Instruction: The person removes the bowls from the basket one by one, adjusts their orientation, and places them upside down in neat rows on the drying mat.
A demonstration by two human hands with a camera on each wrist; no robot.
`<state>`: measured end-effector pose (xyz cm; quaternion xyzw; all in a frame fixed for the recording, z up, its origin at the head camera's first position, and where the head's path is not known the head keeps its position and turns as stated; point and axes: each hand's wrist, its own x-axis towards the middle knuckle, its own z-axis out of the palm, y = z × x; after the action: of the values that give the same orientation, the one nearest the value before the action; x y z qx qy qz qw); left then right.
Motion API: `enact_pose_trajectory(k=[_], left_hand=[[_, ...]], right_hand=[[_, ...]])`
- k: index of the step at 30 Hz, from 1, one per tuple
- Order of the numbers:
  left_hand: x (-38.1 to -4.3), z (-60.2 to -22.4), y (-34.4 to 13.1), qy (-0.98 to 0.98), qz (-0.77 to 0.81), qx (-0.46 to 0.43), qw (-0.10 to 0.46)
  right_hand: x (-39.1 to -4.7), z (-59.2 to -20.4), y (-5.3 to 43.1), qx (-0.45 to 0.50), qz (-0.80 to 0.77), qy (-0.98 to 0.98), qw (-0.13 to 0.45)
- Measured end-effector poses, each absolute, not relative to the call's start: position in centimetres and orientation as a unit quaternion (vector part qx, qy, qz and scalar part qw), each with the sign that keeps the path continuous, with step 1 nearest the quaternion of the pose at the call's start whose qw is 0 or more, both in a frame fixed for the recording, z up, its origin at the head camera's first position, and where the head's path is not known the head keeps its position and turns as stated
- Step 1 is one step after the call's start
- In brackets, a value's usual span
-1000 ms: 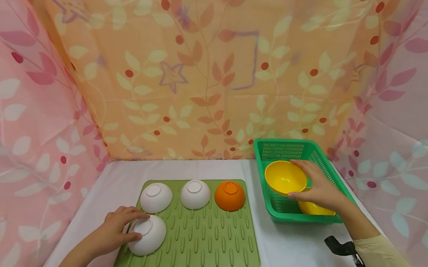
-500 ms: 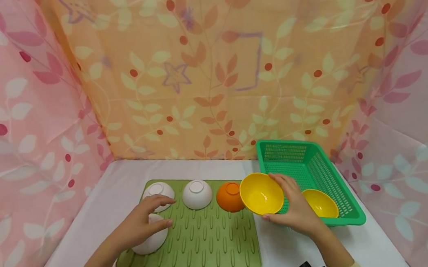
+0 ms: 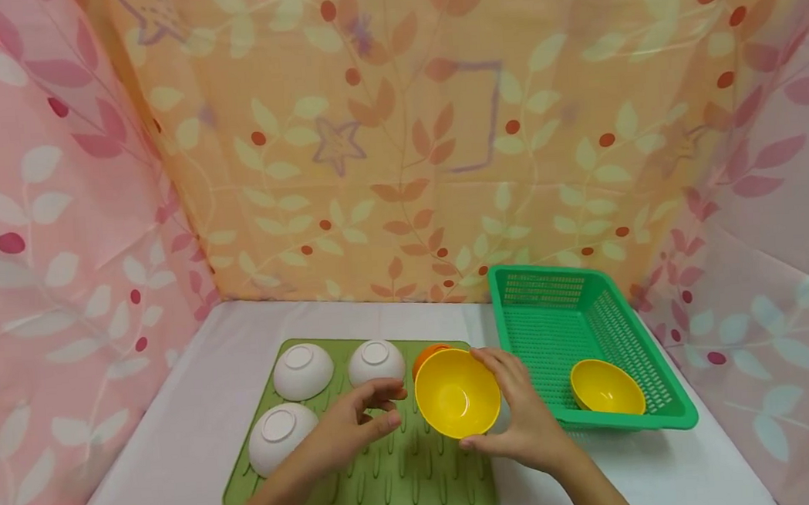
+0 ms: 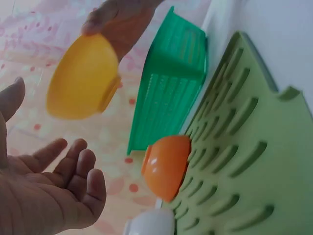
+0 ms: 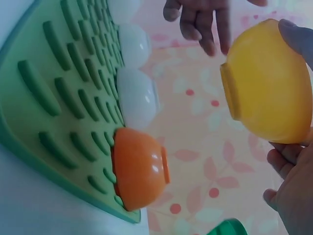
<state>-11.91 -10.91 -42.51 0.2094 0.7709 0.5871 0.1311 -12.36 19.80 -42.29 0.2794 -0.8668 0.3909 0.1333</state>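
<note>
My right hand (image 3: 522, 423) grips a yellow bowl (image 3: 457, 394) by its rim and side, its hollow turned toward the head camera. The bowl is held above the green drying mat (image 3: 418, 468), partly covering an orange bowl (image 5: 139, 169) that lies upside down there. Just left of the yellow bowl is my left hand (image 3: 353, 429), fingers loosely bent and apart from it, as the left wrist view confirms. Three white bowls also rest upside down on the mat: one at the back left (image 3: 304, 372), one at the back middle (image 3: 376, 362) and one at the front left (image 3: 281, 438).
A green plastic basket (image 3: 545, 275) stands to the right of the mat, with a second yellow bowl (image 3: 607, 388) lying tilted inside. White cloth (image 3: 178, 421) covers the table. Patterned curtains (image 3: 397, 129) enclose the back and both sides.
My right hand has carried the yellow bowl left from over the basket to above the mat. My left hand has left the front white bowl and moved right, toward the yellow bowl.
</note>
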Motion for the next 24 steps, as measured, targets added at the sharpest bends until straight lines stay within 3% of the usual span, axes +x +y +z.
enact_pose_trajectory(k=[10,24], left_hand=[[-11.8,-42.8,-9.6,0.698,0.655,0.162,0.239],[-12.4,-43.2,-9.4,0.633,0.722,0.136,0.244]], right_hand=[[-11.8,-42.5,18.4,0.302,0.399,-0.854,0.140],[-11.8,-44.0,17.0,0.328,0.386,-0.841,0.189]])
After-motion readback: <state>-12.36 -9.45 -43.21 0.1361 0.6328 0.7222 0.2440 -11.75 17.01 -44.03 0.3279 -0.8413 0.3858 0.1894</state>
